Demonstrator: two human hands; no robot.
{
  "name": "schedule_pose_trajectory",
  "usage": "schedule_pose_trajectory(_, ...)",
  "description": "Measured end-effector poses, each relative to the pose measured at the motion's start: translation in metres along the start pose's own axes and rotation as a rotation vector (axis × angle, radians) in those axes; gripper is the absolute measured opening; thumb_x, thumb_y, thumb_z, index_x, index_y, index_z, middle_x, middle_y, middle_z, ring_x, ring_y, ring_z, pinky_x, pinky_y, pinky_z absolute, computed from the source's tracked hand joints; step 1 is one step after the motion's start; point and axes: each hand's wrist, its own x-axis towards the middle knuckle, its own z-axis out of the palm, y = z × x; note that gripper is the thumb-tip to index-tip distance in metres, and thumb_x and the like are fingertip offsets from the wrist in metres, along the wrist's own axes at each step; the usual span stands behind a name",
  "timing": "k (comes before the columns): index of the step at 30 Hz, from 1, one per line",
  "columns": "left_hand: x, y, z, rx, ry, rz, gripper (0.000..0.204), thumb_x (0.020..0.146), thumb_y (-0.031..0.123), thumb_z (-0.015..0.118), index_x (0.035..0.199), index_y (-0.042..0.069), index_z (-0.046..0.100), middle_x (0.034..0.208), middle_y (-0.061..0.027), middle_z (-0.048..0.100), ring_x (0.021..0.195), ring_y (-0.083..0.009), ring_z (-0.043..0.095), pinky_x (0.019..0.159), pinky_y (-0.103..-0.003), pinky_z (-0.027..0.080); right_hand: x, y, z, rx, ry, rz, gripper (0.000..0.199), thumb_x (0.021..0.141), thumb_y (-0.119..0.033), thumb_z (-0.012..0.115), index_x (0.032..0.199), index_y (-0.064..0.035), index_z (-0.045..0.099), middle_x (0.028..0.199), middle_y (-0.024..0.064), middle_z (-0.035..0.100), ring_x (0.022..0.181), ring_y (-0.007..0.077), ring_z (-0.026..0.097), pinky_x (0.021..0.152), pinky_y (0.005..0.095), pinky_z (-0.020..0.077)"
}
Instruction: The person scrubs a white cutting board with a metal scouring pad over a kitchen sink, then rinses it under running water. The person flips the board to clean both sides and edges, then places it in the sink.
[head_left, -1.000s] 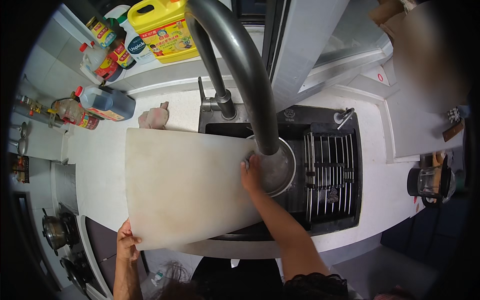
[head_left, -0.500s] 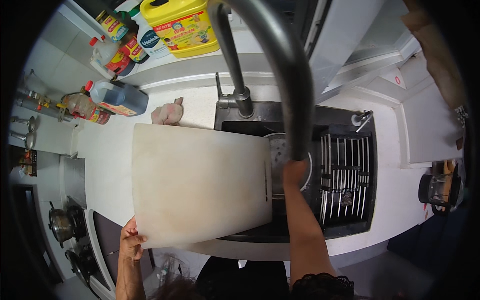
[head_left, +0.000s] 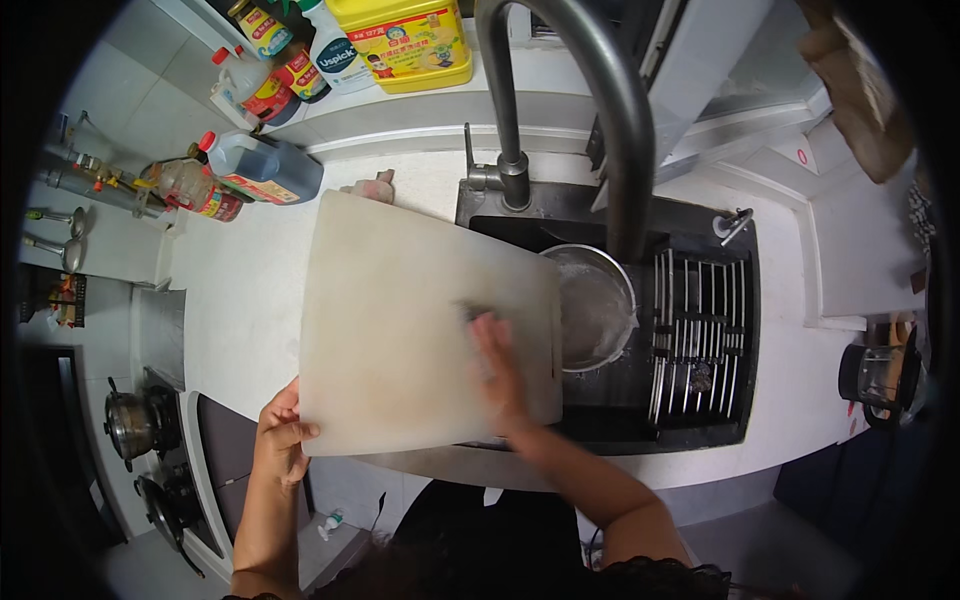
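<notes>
A large whitish cutting board (head_left: 410, 340) is propped at a slant over the counter and the left part of the sink. My left hand (head_left: 283, 432) grips its near left corner, thumb on top and fingers behind. Over the right half of the board, my right hand (head_left: 497, 375) is blurred by motion. At its fingertips is a small dark grey scrubber (head_left: 468, 311) against the board, too smeared to make out fully. A round metal basin (head_left: 592, 318) with cloudy water stands in the sink beside the board's right edge.
The dark sink (head_left: 610, 405) has a tall curved faucet (head_left: 630, 130) over it and a metal drying rack (head_left: 700, 340) at its right. A crumpled cloth (head_left: 376, 187) lies behind the board. Bottles stand back left, including a dark jug (head_left: 265, 168). Stove pots (head_left: 130, 425) are further left.
My right hand has come out of the basin and leftward onto the board, with the dark grey scrubber. The board's far edge has risen, uncovering more of the basin. My left hand keeps its corner.
</notes>
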Motion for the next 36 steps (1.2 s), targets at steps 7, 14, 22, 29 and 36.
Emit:
schedule_pose_trajectory(7,0.007,0.002,0.020,-0.125,-0.063,0.002,0.079,0.057,-0.008,0.053,0.135,-0.009,0.043,0.120,-0.0167,0.062,0.107,-0.0239,0.062,0.093,-0.031,0.049,-0.017,-0.064,0.026,-0.379,-0.326,-0.045,0.065,0.093,-0.028,0.055,0.150,-0.0184,0.025,0.158,0.0096,0.016,0.145,0.0351,0.014,0.113,0.0580,0.0149)
schedule_pose_trajectory(14,0.004,-0.028,-0.006,-0.122,-0.022,0.024,0.081,0.058,-0.005,0.058,0.137,-0.008,0.041,0.123,-0.0155,0.060,0.110,-0.0233,0.060,0.096,-0.033,0.048,-0.042,0.050,-0.018,-0.516,-0.246,0.186,0.065,0.094,-0.030,0.052,0.151,-0.0178,0.022,0.158,0.0105,0.013,0.144,0.0364,0.014,0.112,0.0588,0.0155)
schedule_pose_trajectory(22,-0.018,-0.057,-0.034,-0.139,-0.025,0.090,0.086,0.059,0.004,0.068,0.139,-0.007,0.038,0.126,-0.0129,0.057,0.115,-0.0226,0.056,0.099,-0.033,0.044,0.005,0.181,-0.073,-0.472,0.044,0.403,0.052,0.099,-0.029,0.045,0.143,-0.0028,0.035,0.151,0.0214,0.028,0.139,0.0392,0.025,0.114,0.0440,0.0235)
schedule_pose_trajectory(29,-0.060,-0.069,-0.051,-0.167,0.189,0.077,0.082,0.057,0.001,0.076,0.133,-0.005,0.046,0.121,-0.0145,0.061,0.111,-0.0255,0.060,0.097,-0.036,0.048,0.046,0.196,-0.117,-0.779,0.297,0.375,0.050,0.091,-0.009,0.045,0.141,-0.0036,0.039,0.148,0.0181,0.034,0.137,0.0376,0.031,0.113,0.0447,0.0276)
schedule_pose_trajectory(36,-0.062,-0.071,-0.060,-0.158,0.081,0.042,0.073,0.061,-0.005,0.072,0.131,-0.005,0.049,0.118,-0.0136,0.063,0.107,-0.0247,0.062,0.095,-0.036,0.049,0.031,0.213,-0.108,-0.621,-0.236,0.568,0.048,0.094,-0.017,0.048,0.142,-0.0115,0.041,0.146,0.0160,0.038,0.137,0.0374,0.031,0.112,0.0439,0.0279)
